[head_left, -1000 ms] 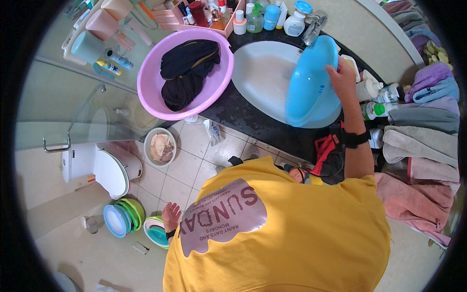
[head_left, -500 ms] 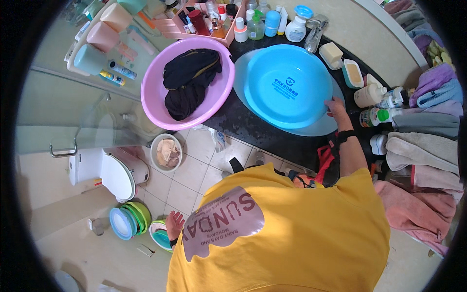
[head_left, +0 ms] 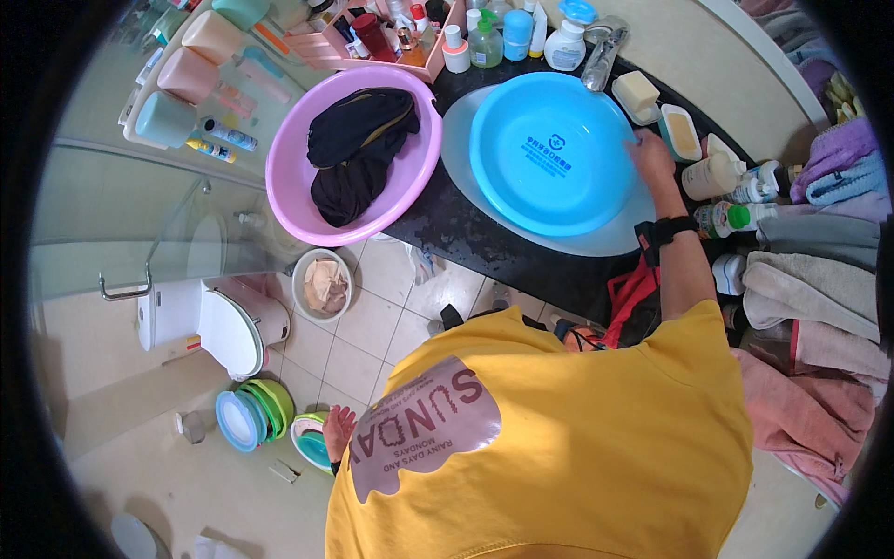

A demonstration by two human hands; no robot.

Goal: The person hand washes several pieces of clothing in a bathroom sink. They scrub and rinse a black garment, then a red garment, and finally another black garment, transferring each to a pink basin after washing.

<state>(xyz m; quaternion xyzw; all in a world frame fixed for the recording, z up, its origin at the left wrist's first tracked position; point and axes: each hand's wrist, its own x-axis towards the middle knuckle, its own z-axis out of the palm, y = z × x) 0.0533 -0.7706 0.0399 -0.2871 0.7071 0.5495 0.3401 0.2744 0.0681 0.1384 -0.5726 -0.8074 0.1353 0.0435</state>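
A blue plastic basin [head_left: 521, 191] rests over the pale sink bowl [head_left: 463, 172] in the dark counter. My right hand [head_left: 654, 166] is at the basin's right rim, its fingers bent over the edge; the thumb is hard to make out. Nothing is inside the blue basin apart from print on its bottom. To its left, a purple basin [head_left: 279, 177] holds dark clothing [head_left: 358, 149] with a zip. My left hand [head_left: 339, 432] hangs low by my side with its fingers apart, holding nothing, near a small green-and-white tub [head_left: 307, 440] on the floor.
Bottles [head_left: 486, 45] and a pink organiser [head_left: 317, 51] line the counter's back. A metal faucet [head_left: 603, 58], soap dishes [head_left: 637, 96] and pump bottles [head_left: 712, 177] stand at right, beside hanging towels [head_left: 815, 279]. A bucket [head_left: 323, 286], toilet [head_left: 228, 326] and stacked basins [head_left: 251, 416] are at left.
My right hand has moved farther up along the blue basin's right rim, and the basin has shifted slightly away from me. My left hand stays low at my side.
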